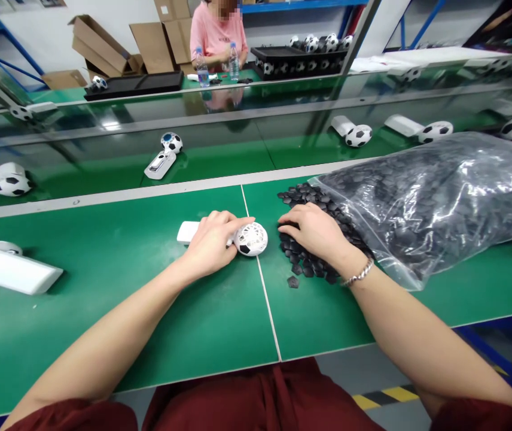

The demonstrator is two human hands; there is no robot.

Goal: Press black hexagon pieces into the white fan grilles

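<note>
My left hand [213,242] is closed over a white soccer-ball device [252,239], which lies on the green table. Its round head has an openwork top and a few black patches; the pale handle [187,232] sticks out to the left, with its middle hidden by my fingers. At the near edge of a heap of black pentagon pieces [303,263], my right hand [316,233] rests with thumb and fingers curved and a small gap between their tips. No piece can be made out in its grasp. One loose pentagon [292,282] lies just in front of the heap.
A large clear bag [444,203] full of black pieces lies to the right. Another white device [18,272] is at far left. Beyond the rail, a green conveyor [247,149] carries several soccer-ball devices. Across it sits a person [218,36] near bottles and black trays [137,84].
</note>
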